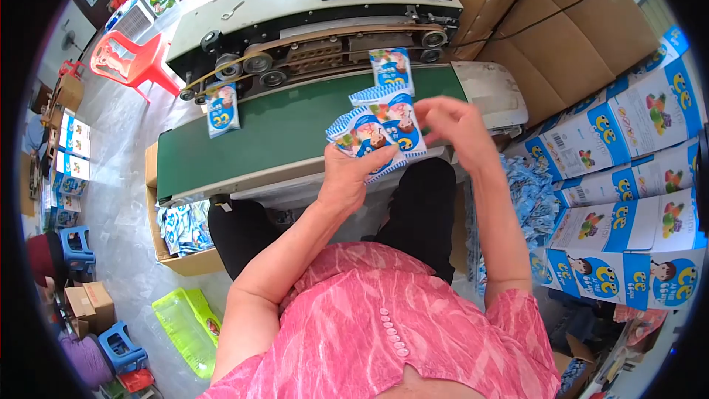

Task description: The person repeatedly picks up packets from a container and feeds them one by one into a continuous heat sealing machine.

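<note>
My left hand [351,177] holds blue and white packets [365,137], fanned out over the front edge of the green belt [295,122]. At the right side of these packets is my right hand [450,129], its fingers bent near a packet's edge; whether they grip it is not clear. Behind the held packets, another packet [391,70] stands against the sealing machine [295,29]. Farther left on the belt, one more packet [222,109] sits at the machine's rollers.
Stacked printed cartons [591,137] rise at the right, beside a heap of blue packets [521,192]. Below the belt's left end is a cardboard box [196,262] of packets. A green basket [181,325] and a red chair [133,63] are on the left.
</note>
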